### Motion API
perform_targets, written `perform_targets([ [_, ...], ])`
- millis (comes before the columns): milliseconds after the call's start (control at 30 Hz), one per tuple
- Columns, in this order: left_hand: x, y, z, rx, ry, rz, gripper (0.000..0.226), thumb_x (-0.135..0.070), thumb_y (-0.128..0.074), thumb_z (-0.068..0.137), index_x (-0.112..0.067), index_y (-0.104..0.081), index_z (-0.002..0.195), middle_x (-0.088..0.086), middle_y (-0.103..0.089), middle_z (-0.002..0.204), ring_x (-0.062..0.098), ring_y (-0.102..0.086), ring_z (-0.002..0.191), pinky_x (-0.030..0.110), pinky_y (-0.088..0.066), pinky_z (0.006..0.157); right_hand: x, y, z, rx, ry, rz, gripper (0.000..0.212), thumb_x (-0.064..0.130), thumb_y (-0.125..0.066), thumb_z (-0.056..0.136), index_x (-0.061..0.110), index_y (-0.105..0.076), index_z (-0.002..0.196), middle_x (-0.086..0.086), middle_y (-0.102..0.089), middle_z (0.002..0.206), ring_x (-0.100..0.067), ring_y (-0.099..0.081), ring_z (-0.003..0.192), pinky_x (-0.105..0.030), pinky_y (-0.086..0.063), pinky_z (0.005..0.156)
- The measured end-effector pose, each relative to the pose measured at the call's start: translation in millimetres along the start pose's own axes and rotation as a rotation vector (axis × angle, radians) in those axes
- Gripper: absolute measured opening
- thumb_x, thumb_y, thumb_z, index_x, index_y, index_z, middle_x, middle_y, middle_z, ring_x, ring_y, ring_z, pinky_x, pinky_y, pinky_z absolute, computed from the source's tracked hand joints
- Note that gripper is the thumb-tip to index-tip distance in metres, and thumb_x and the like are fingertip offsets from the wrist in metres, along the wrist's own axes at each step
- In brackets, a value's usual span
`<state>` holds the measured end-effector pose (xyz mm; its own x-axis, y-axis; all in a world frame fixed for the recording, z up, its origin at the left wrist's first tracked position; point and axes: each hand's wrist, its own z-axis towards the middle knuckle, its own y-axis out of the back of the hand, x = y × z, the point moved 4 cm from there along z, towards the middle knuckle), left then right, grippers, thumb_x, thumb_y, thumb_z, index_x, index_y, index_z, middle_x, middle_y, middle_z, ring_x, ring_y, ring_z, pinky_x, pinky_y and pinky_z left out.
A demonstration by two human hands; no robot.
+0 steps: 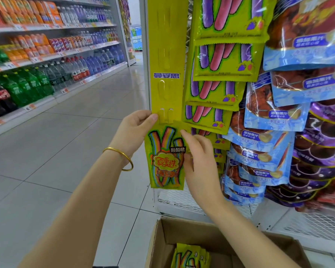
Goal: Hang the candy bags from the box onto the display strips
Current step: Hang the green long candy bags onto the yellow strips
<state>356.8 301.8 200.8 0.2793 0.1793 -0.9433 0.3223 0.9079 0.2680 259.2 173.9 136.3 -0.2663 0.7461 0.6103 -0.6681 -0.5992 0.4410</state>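
left hand (136,126): thumb and curled fingers pinch the lower end of the yellow display strip (166,60) at the left edge, just above the candy bag; gold bangle (122,157) on the wrist
right hand (196,153): fingers pinch the right edge of the candy bag (165,157) near its top, index fingertip up at the top corner
candy bag: yellow-green with rainbow strips printed on it, upright, top edge tucked against the bottom tabs of the strip — cannot tell if hooked on
display strip: hangs vertically on the white end rack (182,200), upper tabs bare
box (207,236): open cardboard on the floor below the hands, more rainbow bags (190,257) standing inside
neighbour strips: yellow-green bags with pink and purple sticks (226,60) just right of the strip, blue bags (269,120) further right
background: drink shelves (46,55) along the left aisle, grey tiled floor (66,142)
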Motion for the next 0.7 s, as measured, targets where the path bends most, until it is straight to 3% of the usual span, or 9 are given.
perform_targets([
  [100, 12.9, 0.7, -15.0, 0.017, 0.041, 0.064, 0.028, -0.035, -0.050, 0.093, -0.019, -0.059, 0.115, -0.002, -0.068, 0.105, 0.011, -0.064, 0.099, 0.034, -0.051, 0.090, -14.8, 6.3, -25.4, -0.031, 0.013, -0.036, 0.057, -0.010, -0.053, 0.083, 0.017, -0.049, 0.133, -0.004, -0.043, 0.125, 0.002, -0.038, 0.109, -0.011, -0.039, 0.088],
  [167, 32.4, 4.1, -29.2, 0.015, 0.117, 0.140, 0.032, -0.029, -0.052, 0.093, -0.019, -0.052, 0.123, -0.007, -0.063, 0.109, -0.001, -0.061, 0.093, 0.022, -0.047, 0.083, -32.1, 5.1, -46.6, 0.001, -0.041, -0.053, 0.056, -0.009, -0.055, 0.082, 0.019, -0.050, 0.131, 0.000, -0.043, 0.123, -0.005, -0.045, 0.108, -0.019, -0.046, 0.083],
  [267, 67.8, 8.3, -54.3, 0.053, 0.311, 0.323, 0.039, -0.027, -0.058, 0.089, -0.016, -0.049, 0.126, 0.004, -0.056, 0.120, 0.015, -0.057, 0.102, 0.032, -0.047, 0.091, -71.7, -7.4, -84.9, 0.184, -0.190, -0.049, 0.049, -0.006, -0.051, 0.085, 0.017, -0.053, 0.127, 0.001, -0.043, 0.120, -0.017, -0.054, 0.099, -0.036, -0.052, 0.078],
  [367, 94.6, -4.5, -79.8, 0.218, 0.425, 0.476, 0.033, -0.027, -0.059, 0.088, -0.017, -0.054, 0.120, 0.002, -0.058, 0.116, 0.019, -0.057, 0.107, 0.040, -0.046, 0.097, -119.1, -27.1, -131.5, 0.428, -0.408, -0.084, 0.041, -0.005, -0.047, 0.086, 0.015, -0.056, 0.121, -0.004, -0.048, 0.115, -0.022, -0.056, 0.094, -0.036, -0.047, 0.084],
  [467, 108.8, -24.9, -91.6, 0.390, 0.420, 0.564, 0.028, -0.029, -0.059, 0.088, -0.019, -0.057, 0.114, 0.001, -0.061, 0.114, 0.017, -0.057, 0.101, 0.035, -0.047, 0.093, -160.0, -49.6, -182.2, 0.684, -0.624, -0.154, 0.034, 0.002, -0.049, 0.087, 0.014, -0.058, 0.118, -0.007, -0.058, 0.112, -0.022, -0.057, 0.101, -0.032, -0.043, 0.089],
  [567, 114.5, -37.9, -94.6, 0.489, 0.415, 0.595, 0.026, -0.032, -0.056, 0.090, -0.022, -0.057, 0.114, -0.006, -0.058, 0.108, 0.009, -0.058, 0.081, 0.026, -0.048, 0.079, -184.5, -74.3, -229.6, 0.910, -0.770, -0.229, 0.039, 0.013, -0.055, 0.089, 0.011, -0.051, 0.127, -0.012, -0.056, 0.124, -0.026, -0.051, 0.117, -0.033, -0.039, 0.098],
  [633, 119.7, -39.2, -94.4, 0.498, 0.438, 0.575, 0.026, -0.033, -0.056, 0.090, -0.023, -0.057, 0.114, -0.010, -0.056, 0.103, 0.005, -0.057, 0.075, 0.022, -0.049, 0.075, -193.9, -88.6, -252.2, 0.993, -0.839, -0.275, 0.048, 0.019, -0.056, 0.090, 0.009, -0.043, 0.135, -0.015, -0.049, 0.132, -0.029, -0.046, 0.123, -0.033, -0.038, 0.101],
  [700, 125.5, -37.1, -93.5, 0.490, 0.464, 0.561, 0.026, -0.032, -0.056, 0.090, -0.023, -0.057, 0.114, -0.012, -0.056, 0.099, 0.005, -0.058, 0.075, 0.022, -0.050, 0.076, -202.2, -101.3, -267.7, 0.960, -0.932, -0.274, 0.049, 0.019, -0.058, 0.090, 0.007, -0.042, 0.135, -0.018, -0.049, 0.132, -0.032, -0.046, 0.123, -0.034, -0.038, 0.099],
])
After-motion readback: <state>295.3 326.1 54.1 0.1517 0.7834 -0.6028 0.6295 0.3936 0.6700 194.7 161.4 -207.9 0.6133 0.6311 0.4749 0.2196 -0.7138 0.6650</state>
